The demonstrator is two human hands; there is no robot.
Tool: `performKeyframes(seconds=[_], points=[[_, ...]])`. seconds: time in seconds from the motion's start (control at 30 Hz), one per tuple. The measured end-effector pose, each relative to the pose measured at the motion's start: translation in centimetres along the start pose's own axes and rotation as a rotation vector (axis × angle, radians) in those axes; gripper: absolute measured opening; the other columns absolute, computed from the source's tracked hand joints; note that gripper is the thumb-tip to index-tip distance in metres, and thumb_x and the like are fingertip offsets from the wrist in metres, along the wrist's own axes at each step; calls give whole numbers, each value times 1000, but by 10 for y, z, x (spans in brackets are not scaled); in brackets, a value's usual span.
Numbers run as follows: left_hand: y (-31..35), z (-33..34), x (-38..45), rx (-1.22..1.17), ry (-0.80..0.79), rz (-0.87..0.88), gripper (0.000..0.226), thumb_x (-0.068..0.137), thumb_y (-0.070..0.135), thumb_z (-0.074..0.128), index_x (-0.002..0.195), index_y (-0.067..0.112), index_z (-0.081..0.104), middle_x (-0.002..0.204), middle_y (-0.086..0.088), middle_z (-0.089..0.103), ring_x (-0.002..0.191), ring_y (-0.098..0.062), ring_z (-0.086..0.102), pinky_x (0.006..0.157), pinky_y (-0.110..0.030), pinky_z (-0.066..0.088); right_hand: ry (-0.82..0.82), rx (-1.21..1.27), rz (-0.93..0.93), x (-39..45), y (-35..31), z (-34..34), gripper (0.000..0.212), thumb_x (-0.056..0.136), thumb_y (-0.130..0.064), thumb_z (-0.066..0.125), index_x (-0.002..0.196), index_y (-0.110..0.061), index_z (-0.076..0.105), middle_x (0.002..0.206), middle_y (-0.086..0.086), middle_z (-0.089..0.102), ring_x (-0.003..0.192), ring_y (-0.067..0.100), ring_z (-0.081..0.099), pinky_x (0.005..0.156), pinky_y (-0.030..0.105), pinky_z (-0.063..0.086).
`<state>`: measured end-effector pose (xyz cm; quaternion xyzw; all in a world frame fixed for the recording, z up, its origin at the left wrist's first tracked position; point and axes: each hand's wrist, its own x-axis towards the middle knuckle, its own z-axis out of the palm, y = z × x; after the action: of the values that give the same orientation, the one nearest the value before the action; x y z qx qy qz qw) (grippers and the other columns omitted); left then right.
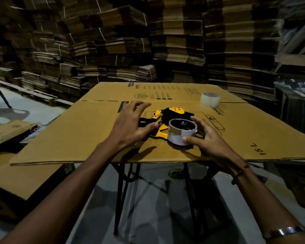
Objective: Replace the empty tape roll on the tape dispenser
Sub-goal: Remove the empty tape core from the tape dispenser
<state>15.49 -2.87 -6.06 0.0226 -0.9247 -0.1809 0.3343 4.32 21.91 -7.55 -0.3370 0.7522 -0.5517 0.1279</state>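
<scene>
Cardboard (81, 131) covers the desk in the middle of the frame. On it lies the yellow and black tape dispenser (173, 113), its empty roll (180, 133) still on. The left hand (130, 127) hovers, fingers wide. The right hand (209, 140) curls its fingers round the empty roll. I think pulling it off comes next, then fetching the new roll (210, 99), upper right.

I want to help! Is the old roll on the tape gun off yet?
Not yet. The empty roll sits on the dispenser; right hand grips it.
</scene>
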Motion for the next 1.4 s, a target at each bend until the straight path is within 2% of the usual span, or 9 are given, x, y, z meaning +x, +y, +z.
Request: performKeyframes(seconds=[0.1, 0.2, 0.37, 0.5, 0.63, 0.8, 0.97, 1.2, 1.4], points=[[-4, 0, 17, 230, -278, -114, 97, 85, 74, 50, 158, 22, 14, 157, -10, 34, 139, -31, 36, 109, -49, 38, 129, -15, 38, 2, 1, 0, 81, 88, -14, 75, 155, -22, 31, 148, -1, 42, 110, 2, 55, 71, 5, 47], [-1, 5, 19, 352, -396, -110, 83, 91, 66, 47, 155, 20, 23, 139, -13, 57, 119, -31, 57, 92, -41, 49, 201, -89, 45, 4, 2, 2, 90, 83, -28, 80, 157, -23, 28, 159, 4, 37, 135, 19, 46, 98, 25, 45], [7, 7, 9, 404, -328, -80, 50, 96, 57, 47, 123, 16, 57, 110, -8, 68, 93, -28, 64, 78, -43, 55, 186, -228, 34, 10, 2, 9, 110, 72, -46, 84, 159, -19, 21, 161, 4, 33, 143, 23, 39, 112, 35, 37], [14, 10, -3, 401, -242, -96, 49, 94, 60, 48, 120, 18, 55, 108, -5, 67, 88, -28, 64, 74, -40, 55, 214, -253, 21, 15, 3, 8, 111, 70, -50, 85, 157, -20, 24, 159, 2, 35, 141, 22, 41, 114, 44, 40], [15, 17, -18, 331, -86, -92, 43, 93, 57, 53, 117, 22, 49, 109, 1, 61, 88, -21, 54, 70, -34, 42, 245, -295, -110, 10, 2, 9, 96, 71, -34, 90, 148, -20, 34, 143, -3, 45, 130, 12, 46, 103, 23, 42], [20, 22, -19, 361, 110, -50, 44, 83, 35, 72, 115, 19, 47, 107, -4, 57, 89, -24, 54, 73, -36, 41, 361, -554, -298, 12, 11, 16, 97, 70, -12, 85, 148, -19, 29, 145, 4, 41, 133, 21, 41, 105, 34, 44], [23, 28, -22, 395, 131, 7, 56, 73, 30, 81, 111, 17, 42, 98, -7, 56, 74, -25, 56, 48, -29, 37, 449, -563, -303, 12, 12, 19, 102, 72, -7, 84, 153, -18, 24, 150, 6, 38, 137, 23, 40, 107, 31, 41], [21, 28, -20, 255, 95, -32, 34, 87, 40, 64, 104, 21, 42, 98, 3, 52, 80, -20, 54, 59, -31, 41, 473, -512, -325, 11, 15, 15, 101, 72, -14, 84, 155, -13, 26, 148, 8, 39, 138, 22, 37, 111, 35, 40], [17, 30, -18, 104, 116, -63, 36, 86, 40, 70, 97, 26, 38, 91, 7, 50, 77, -18, 49, 60, -32, 35, 520, -453, -442, 7, 19, 14, 95, 69, -23, 79, 151, -11, 33, 147, 6, 37, 138, 21, 36, 114, 43, 39]])
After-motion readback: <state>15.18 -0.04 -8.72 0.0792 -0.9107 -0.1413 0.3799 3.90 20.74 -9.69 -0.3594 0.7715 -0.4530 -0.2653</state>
